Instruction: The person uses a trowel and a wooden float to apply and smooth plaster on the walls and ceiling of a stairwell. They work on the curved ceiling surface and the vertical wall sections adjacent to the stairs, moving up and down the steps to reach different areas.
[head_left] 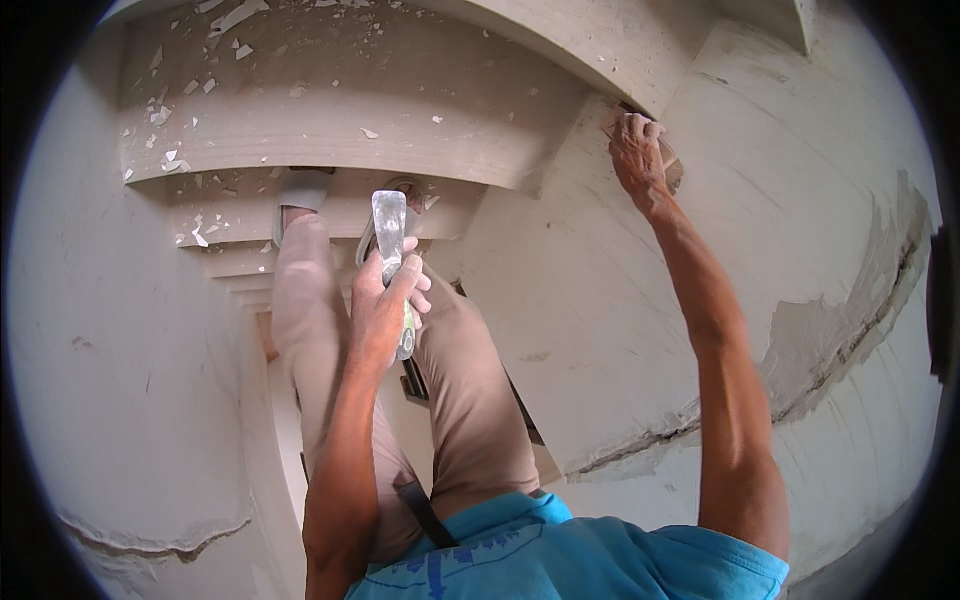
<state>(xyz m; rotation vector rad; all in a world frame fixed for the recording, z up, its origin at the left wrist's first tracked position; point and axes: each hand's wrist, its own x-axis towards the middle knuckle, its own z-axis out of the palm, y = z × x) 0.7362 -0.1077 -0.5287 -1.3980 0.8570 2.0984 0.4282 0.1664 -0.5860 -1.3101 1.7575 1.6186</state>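
Note:
My left hand [390,300] grips a dust-coated scraper [390,225], its flat metal blade pointing up, above my legs, and its light green handle showing below my fingers. My right hand [638,150] is raised at the edge where the right wall meets an overhead ledge [600,45], its fingers bent round a flat brownish piece [673,170] that is mostly hidden; I cannot make out what it is.
Stair treads [300,100] strewn with white flakes run under my feet. Plastered walls [120,370] stand on both sides, with long cracks [880,310] low on each, the right one edged with grey patching. A dark opening shows beside my right leg.

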